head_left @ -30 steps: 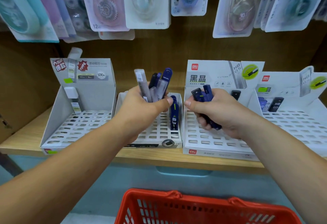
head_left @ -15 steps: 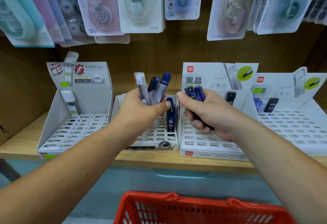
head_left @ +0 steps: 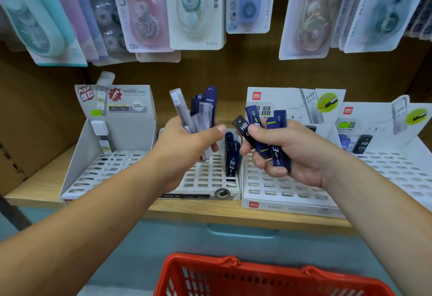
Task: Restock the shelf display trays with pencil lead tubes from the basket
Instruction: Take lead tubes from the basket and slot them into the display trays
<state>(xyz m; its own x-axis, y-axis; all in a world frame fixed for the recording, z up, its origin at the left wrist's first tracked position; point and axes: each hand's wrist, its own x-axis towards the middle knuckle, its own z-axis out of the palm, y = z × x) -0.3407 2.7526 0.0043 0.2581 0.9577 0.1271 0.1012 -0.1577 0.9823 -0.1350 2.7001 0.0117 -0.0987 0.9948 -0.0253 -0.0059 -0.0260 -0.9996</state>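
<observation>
My left hand grips a bundle of lead tubes, clear and dark blue, held upright over the second display tray. My right hand grips several dark blue tubes and pinches a black HB tube with the thumb, above the third tray. Two or three blue tubes stand at the right side of the second tray. The red basket is below, at the bottom edge; its contents are hidden.
A left tray holds a clear tube with a white cap. A far-right tray holds a blue and a black tube. All trays sit on a wooden shelf. Correction tape packs hang above.
My right hand has fanned its tubes out and pushed a black HB tube forward with the thumb. The left hand has stayed nearly still with its bundle.
</observation>
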